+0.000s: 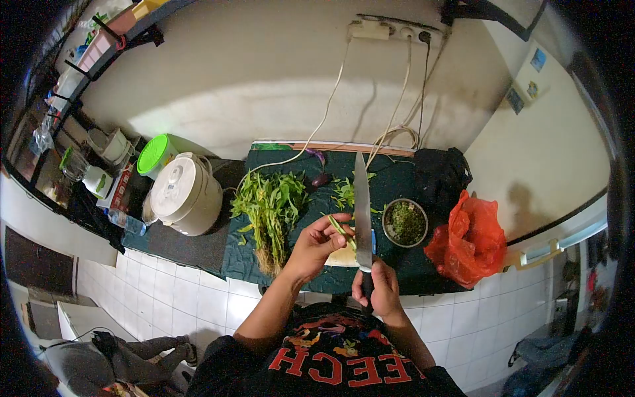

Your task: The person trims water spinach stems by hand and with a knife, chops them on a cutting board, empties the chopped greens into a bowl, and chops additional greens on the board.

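Note:
My right hand grips the black handle of a large kitchen knife, its long blade pointing away from me. In my left hand, a slim green vegetable piece is pinched between the fingers, its lower end close to the blade; whether they touch I cannot tell. Beneath both hands lies a pale cutting board, partly covered by them. To the left rests a bunch of leafy greens with roots toward me. Loose green leaves lie behind the knife. A round metal bowl at the right holds chopped greens.
A red plastic bag sits at the table's right end, before a black bag. Purple vegetables lie toward the back. On the left stand a white rice cooker and a green-lidded container. Cables hang from wall sockets.

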The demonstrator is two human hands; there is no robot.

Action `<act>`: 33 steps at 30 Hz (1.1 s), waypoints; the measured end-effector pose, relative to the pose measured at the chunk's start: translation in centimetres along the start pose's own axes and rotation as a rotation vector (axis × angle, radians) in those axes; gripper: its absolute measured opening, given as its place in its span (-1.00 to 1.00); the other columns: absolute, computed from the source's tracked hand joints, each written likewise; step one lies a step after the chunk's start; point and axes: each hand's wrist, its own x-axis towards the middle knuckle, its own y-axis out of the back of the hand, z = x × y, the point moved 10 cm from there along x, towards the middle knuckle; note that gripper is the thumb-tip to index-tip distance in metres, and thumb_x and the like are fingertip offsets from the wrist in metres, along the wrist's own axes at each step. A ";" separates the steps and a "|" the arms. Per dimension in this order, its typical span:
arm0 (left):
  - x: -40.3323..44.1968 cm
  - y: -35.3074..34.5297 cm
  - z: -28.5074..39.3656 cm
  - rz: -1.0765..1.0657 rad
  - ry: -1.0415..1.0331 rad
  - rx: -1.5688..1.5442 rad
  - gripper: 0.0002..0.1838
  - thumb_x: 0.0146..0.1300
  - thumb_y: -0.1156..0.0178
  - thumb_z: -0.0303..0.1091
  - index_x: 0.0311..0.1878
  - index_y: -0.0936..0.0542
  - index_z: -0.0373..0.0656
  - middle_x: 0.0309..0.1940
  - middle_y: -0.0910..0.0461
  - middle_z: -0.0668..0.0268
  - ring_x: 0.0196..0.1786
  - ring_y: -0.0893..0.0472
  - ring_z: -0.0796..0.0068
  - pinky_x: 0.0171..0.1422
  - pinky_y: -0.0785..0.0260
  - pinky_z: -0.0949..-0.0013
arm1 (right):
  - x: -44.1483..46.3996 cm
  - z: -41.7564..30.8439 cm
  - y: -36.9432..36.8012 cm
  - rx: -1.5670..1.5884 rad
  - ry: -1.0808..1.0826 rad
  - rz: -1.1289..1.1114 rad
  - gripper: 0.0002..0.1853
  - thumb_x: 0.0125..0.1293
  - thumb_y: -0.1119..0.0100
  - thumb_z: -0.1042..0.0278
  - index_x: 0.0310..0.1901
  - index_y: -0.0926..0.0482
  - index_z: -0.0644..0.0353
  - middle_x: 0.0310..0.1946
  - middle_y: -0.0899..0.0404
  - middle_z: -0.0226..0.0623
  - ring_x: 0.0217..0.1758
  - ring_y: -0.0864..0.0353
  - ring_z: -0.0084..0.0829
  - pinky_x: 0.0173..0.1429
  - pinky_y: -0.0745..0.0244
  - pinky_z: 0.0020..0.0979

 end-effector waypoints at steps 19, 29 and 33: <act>0.3 0.0 -0.3 0.023 0.041 -0.114 -0.50 0.17 -0.41 -0.26 0.13 -0.53 -0.27 -0.17 -0.63 0.36 -0.19 -0.54 0.61 -0.07 -0.40 0.50 | -0.1 -1.7 -1.0 -0.167 0.068 -0.077 -0.43 0.56 0.24 0.01 0.44 -0.18 0.19 -0.62 -0.48 -0.36 -0.69 -0.32 -0.63 -0.59 -0.22 -0.57; 0.3 0.1 -0.6 0.022 0.048 -0.142 -0.57 0.23 -0.34 -0.37 0.14 -0.53 -0.28 -0.19 -0.65 0.36 -0.19 -0.58 0.61 -0.06 -0.43 0.54 | -0.1 -1.6 -0.9 -0.167 0.098 -0.068 -0.43 0.56 0.21 0.04 0.42 -0.17 0.25 -0.63 -0.48 -0.35 -0.69 -0.31 -0.62 -0.60 -0.22 -0.57; 0.2 0.2 -0.7 0.034 0.065 -0.139 -0.54 0.18 -0.39 -0.32 0.12 -0.54 -0.28 -0.21 -0.64 0.36 -0.22 -0.55 0.61 -0.09 -0.39 0.53 | -0.1 -1.9 -1.0 -0.241 0.109 -0.043 -0.28 0.53 0.25 -0.14 0.41 -0.13 0.38 -0.70 -0.44 -0.38 -0.74 -0.32 -0.63 -0.63 -0.20 -0.56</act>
